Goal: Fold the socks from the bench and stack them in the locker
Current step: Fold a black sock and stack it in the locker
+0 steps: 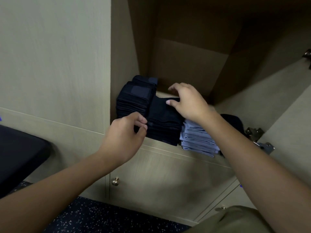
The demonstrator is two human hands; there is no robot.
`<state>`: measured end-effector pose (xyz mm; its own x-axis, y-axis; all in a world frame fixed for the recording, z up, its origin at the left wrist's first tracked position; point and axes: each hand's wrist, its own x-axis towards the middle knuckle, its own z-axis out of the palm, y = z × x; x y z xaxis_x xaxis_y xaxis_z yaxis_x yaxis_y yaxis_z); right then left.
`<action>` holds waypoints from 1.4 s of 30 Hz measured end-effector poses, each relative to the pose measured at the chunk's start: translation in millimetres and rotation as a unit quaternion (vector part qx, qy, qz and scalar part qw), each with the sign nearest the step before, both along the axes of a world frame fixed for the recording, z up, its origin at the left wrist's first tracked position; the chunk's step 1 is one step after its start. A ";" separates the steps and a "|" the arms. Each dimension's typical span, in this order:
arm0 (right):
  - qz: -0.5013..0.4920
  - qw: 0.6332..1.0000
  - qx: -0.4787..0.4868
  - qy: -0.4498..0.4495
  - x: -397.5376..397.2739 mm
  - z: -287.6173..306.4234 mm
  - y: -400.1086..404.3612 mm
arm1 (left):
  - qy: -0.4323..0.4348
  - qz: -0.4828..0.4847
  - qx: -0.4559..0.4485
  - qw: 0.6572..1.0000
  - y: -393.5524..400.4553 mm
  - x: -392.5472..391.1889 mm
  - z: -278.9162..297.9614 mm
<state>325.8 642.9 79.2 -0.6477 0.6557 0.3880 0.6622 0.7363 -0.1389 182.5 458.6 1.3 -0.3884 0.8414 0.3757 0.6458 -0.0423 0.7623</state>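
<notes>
Left hand (125,132) is pinching the front edge, right hand (186,102) pressing flat on top; dark folded sock (164,113) looks soft, light, best gripped at its edges.

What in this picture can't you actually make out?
Head view:
- Dark item behind the blue socks: mostly hidden by the right forearm; unclear what it is.
- Middle dark stack: its top is partly covered by the right hand.
- What the left hand pinches: hidden by its curled fingers.
- Bench: cut off by the left edge.
- Locker top: too dark.
</notes>
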 end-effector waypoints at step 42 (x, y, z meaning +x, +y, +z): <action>-0.114 0.979 -0.156 -0.057 60.7 -23.2 -12.5 | 0.245 -0.117 -0.006 0.962 -17.7 7.9 8.6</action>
